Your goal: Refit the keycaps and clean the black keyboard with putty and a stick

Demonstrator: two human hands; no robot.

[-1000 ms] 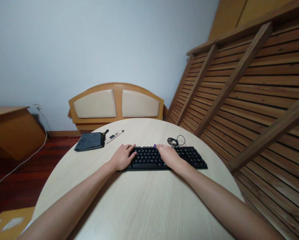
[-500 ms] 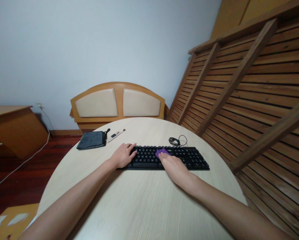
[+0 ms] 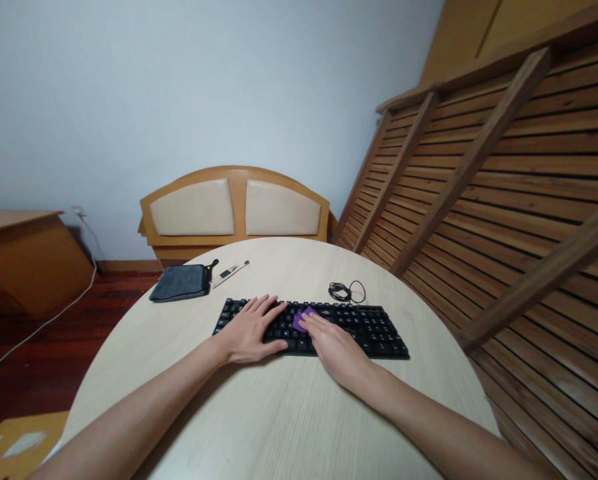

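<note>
A black computer keyboard [image 3: 381, 333] lies on the pale round table [image 3: 289, 427]. My left hand [image 3: 251, 331] rests on its left part, palm down with the fingers spread across the keys and the thumb near the front edge. My right hand [image 3: 339, 350] presses a small purple cloth [image 3: 300, 321] onto the keys near the middle, fingertips on top of it. Part of the cloth is covered by those fingers. Behind the keyboard its black cable [image 3: 341, 291] lies in a loose coil.
At the table's left is a dark grey folded cloth or pouch [image 3: 179, 281], with a thin white brush-like tool [image 3: 231, 273] beside it. A headboard [image 3: 239, 200] stands behind the table. Wooden slatted panels [image 3: 479, 187] lean on the right, and a cardboard box [image 3: 43, 427] is at lower left.
The keyboard has shifted slightly left and nearer me. My left hand now lies farther over the keys, with its fingers more spread. My right hand and the purple cloth have moved left.
</note>
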